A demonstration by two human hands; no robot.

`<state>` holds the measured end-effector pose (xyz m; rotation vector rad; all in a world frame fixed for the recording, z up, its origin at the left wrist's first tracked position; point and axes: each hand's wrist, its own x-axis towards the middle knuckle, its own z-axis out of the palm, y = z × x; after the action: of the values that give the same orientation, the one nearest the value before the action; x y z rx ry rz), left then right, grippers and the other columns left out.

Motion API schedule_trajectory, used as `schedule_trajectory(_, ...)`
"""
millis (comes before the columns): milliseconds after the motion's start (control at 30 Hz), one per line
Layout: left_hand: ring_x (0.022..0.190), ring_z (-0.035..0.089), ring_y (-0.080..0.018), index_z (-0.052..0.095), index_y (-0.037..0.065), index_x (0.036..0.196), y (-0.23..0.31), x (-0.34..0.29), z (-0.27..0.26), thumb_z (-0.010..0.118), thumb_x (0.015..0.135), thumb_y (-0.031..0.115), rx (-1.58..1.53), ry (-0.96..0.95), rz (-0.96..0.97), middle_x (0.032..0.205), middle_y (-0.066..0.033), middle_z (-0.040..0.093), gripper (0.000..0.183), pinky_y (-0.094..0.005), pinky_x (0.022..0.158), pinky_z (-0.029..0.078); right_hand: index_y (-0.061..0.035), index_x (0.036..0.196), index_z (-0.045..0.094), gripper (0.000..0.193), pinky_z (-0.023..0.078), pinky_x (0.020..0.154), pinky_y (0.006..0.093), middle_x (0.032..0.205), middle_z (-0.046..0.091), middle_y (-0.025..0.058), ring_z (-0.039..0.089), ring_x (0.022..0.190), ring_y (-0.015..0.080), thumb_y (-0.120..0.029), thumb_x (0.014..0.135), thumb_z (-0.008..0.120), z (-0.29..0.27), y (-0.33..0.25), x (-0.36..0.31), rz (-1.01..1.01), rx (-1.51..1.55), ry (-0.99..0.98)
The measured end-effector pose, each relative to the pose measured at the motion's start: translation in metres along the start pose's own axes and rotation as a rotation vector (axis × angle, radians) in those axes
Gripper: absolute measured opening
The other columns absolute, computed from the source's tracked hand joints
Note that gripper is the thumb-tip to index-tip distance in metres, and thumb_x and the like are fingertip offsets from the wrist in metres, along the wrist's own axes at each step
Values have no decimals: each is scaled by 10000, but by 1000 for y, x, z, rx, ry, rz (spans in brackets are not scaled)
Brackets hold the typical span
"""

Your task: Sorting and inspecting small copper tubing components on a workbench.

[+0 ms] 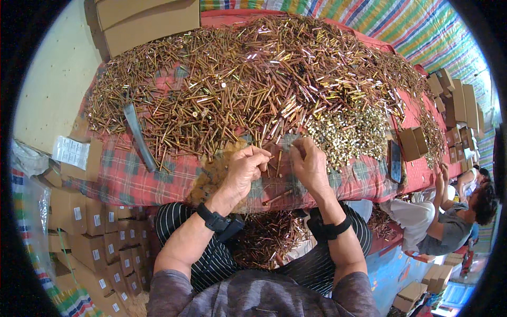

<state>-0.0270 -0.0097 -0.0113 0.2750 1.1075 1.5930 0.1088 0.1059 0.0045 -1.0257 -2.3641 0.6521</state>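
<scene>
Over the near edge of a cloth-covered table, my left hand [247, 170] is closed, thumb and forefinger pinched at the tips. Anything small in that pinch is too small to make out. Facing it, my right hand [311, 166] is closed too, its fingers curled; what they hold, if anything, is hidden. Between the hands a brass-coloured bolt [279, 164] lies on the plaid cloth [179, 182]. Another bolt [277, 197] rests nearer to me. A wide heap of long brass-coloured bolts [211, 95] spreads beyond both hands. Small shiny nut-like pieces [348, 137] are piled beside my right hand.
A curved grey strip [139, 136] lies at left. More bolts [266, 238] are heaped between my knees. Stacked cartons [95, 248] stand at lower left; a large carton [153, 26] is at the far left. An open small box [413, 142] and a seated person [449, 227] are at right.
</scene>
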Motion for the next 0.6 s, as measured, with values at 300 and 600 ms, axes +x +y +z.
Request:
schedule_trajectory(300, 459, 363, -23, 607, 35, 842, -2, -1, -1, 577, 797, 60, -65, -28, -42, 632, 1, 524, 60, -157, 407, 268, 7, 943, 593, 77, 435, 588, 196, 796, 619, 7, 536, 661, 56, -41, 883, 587, 0, -24, -17, 324, 1086, -216)
schedule_trajectory(600, 486, 383, -27, 592, 67, 794, -4, -1, 0, 594, 789, 66, -45, -38, -42, 625, 25, 503, 6, -164, 410, 257, -11, 883, 609, 27, 440, 611, 194, 770, 617, -10, 536, 675, 46, -26, 862, 616, 7, -25, -24, 283, 993, -210)
